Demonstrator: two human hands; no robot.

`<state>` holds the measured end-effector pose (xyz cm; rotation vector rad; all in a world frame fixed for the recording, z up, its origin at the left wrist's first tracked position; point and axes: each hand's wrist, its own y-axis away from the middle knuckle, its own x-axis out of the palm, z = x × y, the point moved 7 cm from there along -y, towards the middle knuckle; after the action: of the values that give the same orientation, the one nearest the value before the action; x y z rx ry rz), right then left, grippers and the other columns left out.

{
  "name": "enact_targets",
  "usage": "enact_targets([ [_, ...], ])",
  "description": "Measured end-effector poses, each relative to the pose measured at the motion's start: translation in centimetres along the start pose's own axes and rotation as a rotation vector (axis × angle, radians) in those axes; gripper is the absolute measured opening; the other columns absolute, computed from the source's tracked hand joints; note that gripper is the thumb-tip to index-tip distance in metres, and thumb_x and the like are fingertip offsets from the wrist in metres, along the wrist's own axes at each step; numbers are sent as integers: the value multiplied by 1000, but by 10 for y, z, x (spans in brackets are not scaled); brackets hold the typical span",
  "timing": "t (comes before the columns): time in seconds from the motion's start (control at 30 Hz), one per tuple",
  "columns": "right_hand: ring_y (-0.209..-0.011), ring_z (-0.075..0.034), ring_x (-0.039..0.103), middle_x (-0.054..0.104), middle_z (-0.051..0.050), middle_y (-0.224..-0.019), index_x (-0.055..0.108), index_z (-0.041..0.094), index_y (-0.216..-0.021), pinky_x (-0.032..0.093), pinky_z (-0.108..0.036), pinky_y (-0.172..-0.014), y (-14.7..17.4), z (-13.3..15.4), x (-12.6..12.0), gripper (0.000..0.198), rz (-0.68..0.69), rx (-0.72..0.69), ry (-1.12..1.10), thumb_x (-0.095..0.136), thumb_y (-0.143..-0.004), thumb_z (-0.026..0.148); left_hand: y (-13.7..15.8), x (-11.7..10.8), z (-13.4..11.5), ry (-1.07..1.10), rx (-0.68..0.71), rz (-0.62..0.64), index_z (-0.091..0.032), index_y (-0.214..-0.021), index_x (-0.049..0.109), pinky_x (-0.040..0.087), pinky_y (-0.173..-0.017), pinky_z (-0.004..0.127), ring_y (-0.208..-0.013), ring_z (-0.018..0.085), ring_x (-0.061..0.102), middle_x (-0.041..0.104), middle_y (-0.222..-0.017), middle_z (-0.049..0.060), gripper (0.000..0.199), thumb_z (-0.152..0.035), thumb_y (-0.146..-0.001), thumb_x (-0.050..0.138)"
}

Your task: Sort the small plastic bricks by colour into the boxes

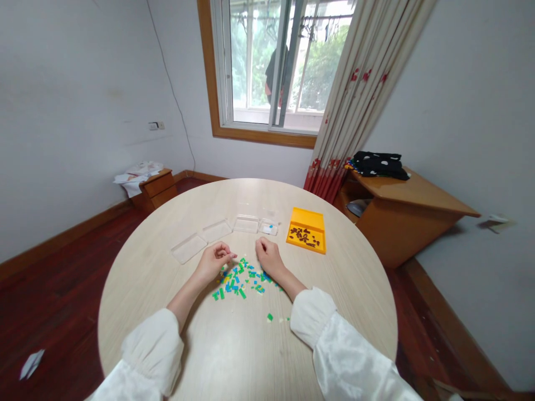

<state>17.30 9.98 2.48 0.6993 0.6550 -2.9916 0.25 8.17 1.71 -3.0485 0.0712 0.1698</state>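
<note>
The small green, blue and yellow pieces (pixel 234 284) lie scattered mid-table, between and around my wrists; my left hand (pixel 216 260) has its thumb and fingertips drawn close, though I cannot tell whether they meet or pinch a piece; my right hand (pixel 268 256) is curled at the right side of the pile, fingertips hidden, so I cannot tell whether it grips anything; such small bits are best taken singly, I judge, with a light pinch, and my right sleeve (pixel 355 345) kept off the stray green piece (pixel 270 317); the table (pixel 234 351) is round, pale and wood-grained; transparent boxes (pixel 246 224) stand in an arc on its far side, a yellow case (pixel 308 218) of dark pieces (pixel 304 236) to their right; beyond are a window (pixel 253 72), a curtain (pixel 359 83) and, at right, a wooden desk (pixel 397 223).
</note>
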Motion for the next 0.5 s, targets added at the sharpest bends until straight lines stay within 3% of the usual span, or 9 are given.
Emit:
enact_targets([
  [0.13, -44, -9, 35, 37, 5, -44, 35, 21, -50, 29, -22, -45, -10, -28, -6, 41, -51, 178, -171, 37, -82, 47, -3, -5, 5, 10, -17, -40, -17, -62, 49, 40, -52, 23, -55, 14, 58, 60, -54, -1, 36, -43, -54, 72],
  [0.27, -42, -7, 36, 42, 6, -47, 47, 19, -58, 29, -20, -42, -15, -44, -12, 39, -139, 280, -410, 51, -71, 55, -4, -8, 6, 10, -20, -72, -17, -63, 49, 39, -52, 23, -53, 13, 56, 59, -55, -1, 33, -40, -54, 72],
  [0.5, -52, -8, 51, 62, -1, -65, 63, 15, -74, 41, -21, -49, -16, -57, -25, 35, -320, 358, -641, 73, -52, 41, -4, -9, 5, -1, -32, -87, -17, -62, 50, 38, -51, 22, -54, 13, 57, 58, -54, -1, 33, -40, -52, 71],
])
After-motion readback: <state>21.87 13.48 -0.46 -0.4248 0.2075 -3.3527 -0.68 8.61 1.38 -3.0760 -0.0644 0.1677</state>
